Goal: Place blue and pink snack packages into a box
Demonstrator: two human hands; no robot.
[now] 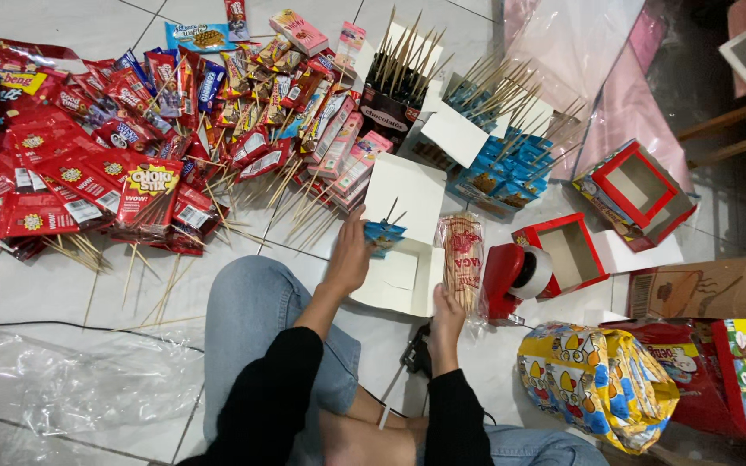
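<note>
- The left hand is pinching a small blue snack packet with a skewer, over the open white box.
- The right hand, fingers together, is touching the bag of skewers.
- Steadying the packet near its stick seems wise.
- The tape dispenser is crowding the right; bare floor tiles lie open leftward.

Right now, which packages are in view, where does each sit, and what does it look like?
Small blue snack packet on a stick: in the left hand, centre.
Clear bag of wooden skewers: at the right hand.
Red foil snack packets: heaped on the left.
Open red cardboard boxes: on the right.
Yellow-and-blue printed bag: lower right.
</note>
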